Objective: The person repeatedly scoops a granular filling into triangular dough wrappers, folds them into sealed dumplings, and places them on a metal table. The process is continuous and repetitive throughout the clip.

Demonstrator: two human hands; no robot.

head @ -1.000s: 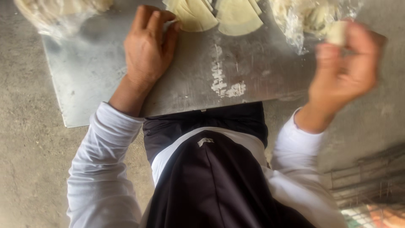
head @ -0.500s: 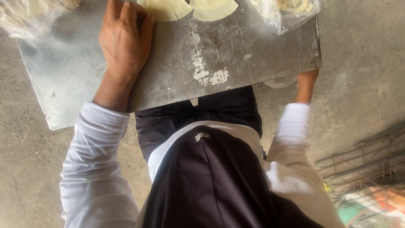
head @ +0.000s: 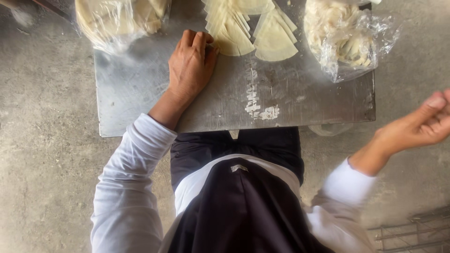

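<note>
While your left hand (head: 191, 63) lies flat, fingers (head: 199, 41) touching the cut dough wedges (head: 248, 29), your right hand (head: 424, 125), loosely curled and empty, could snag the bag of scraps (head: 349, 40) beside it.

Soft, even daylight is falling over the scene; no hard shadows are showing. The metal surface (head: 140, 93) is giving off a dull sheen, brightest near its upper left. The clear plastic bag (head: 356, 42) is catching small white glints. The right hand (head: 422, 126) is smearing with motion blur (edges soft, fingers indistinct). The left hand (head: 190, 63) is staying sharp. Frame corners are looking slightly softer.
</note>
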